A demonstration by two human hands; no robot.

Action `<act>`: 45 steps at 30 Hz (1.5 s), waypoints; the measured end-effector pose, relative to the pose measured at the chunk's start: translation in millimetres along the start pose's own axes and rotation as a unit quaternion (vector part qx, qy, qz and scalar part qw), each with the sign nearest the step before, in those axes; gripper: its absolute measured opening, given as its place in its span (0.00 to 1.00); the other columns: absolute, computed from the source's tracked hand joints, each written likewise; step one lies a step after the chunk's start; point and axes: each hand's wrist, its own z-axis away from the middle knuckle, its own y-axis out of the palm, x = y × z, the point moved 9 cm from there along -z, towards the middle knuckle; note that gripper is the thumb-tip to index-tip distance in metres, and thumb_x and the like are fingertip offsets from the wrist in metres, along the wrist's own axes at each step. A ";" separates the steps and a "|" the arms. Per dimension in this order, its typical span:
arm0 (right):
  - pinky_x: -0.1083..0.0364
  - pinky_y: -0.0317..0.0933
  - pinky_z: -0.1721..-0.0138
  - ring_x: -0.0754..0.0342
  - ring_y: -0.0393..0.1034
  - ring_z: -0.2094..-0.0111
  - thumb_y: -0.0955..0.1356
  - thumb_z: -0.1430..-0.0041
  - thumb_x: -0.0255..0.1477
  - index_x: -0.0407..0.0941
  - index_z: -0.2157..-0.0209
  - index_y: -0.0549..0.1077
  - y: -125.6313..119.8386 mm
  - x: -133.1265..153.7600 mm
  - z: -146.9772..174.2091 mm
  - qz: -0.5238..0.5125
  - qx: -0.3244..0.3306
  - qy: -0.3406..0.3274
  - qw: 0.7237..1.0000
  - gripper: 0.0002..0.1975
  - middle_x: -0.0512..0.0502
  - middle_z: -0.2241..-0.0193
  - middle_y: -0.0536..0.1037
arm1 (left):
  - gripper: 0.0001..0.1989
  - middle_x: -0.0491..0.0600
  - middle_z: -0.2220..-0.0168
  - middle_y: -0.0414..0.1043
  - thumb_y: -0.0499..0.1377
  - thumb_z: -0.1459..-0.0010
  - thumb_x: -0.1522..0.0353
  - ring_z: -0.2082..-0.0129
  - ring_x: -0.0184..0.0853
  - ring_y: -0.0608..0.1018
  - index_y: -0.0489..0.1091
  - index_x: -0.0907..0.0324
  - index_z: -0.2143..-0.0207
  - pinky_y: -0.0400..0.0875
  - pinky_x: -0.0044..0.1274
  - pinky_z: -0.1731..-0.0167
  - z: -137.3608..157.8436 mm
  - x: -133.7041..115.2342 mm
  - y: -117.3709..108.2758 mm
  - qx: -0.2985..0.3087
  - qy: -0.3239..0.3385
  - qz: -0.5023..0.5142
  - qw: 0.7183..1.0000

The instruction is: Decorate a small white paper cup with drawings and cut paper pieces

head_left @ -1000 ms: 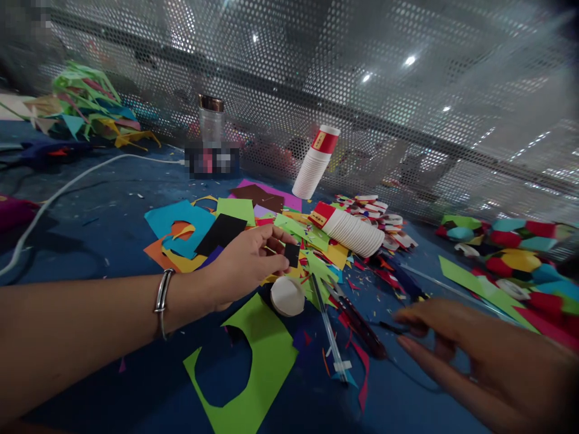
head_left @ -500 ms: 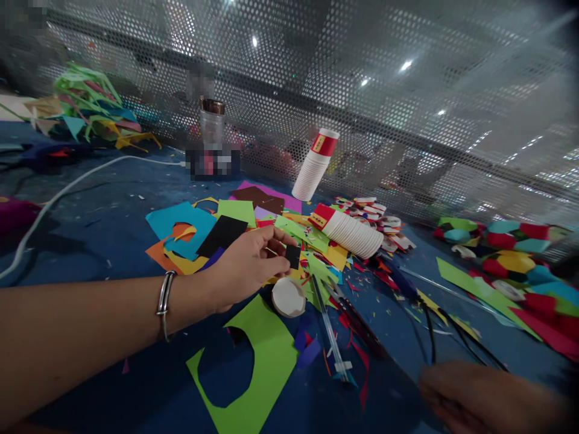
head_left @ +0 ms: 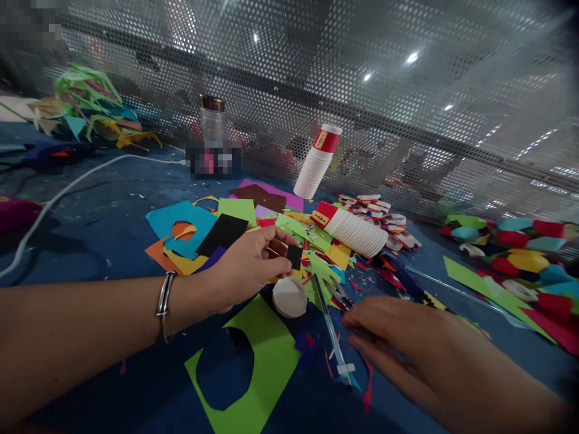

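Black paper piece point(head_left: 295, 257) is pinched between thumb and fingertips of our left hand point(head_left: 253, 265), nearly closed, over the heap of coloured scraps point(head_left: 323, 271). White round piece point(head_left: 289, 296) sits just below those fingertips; green sheet point(head_left: 274, 355) with a big cut-out is nearer us. Larger black sheet point(head_left: 222, 234) lies behind our left knuckles.

Our right hand point(head_left: 407, 337) is half-curled, thumb and forefinger tips slightly apart, at a metal-tipped tool point(head_left: 340, 294). Handle is covered by the hand, so we can't tell if we have hold of it. Clear pen point(head_left: 332, 343) lies between our hands.

Further back: one cup stack point(head_left: 316, 166) upright, another point(head_left: 357, 232) on its side, both on the blue table point(head_left: 136, 374), mesh screen point(head_left: 271, 66) behind.
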 end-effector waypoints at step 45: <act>0.47 0.66 0.59 0.48 0.71 0.61 0.65 0.34 0.26 0.47 0.59 0.72 39.9 13.0 -21.3 -0.127 0.014 -0.009 0.992 0.05 0.46 0.61 0.76 | 0.15 0.44 0.64 0.72 0.60 0.48 0.75 0.68 0.28 0.75 0.68 0.59 0.56 0.67 0.23 0.68 -5.6 1.0 0.9 -0.024 0.012 -0.026 0.999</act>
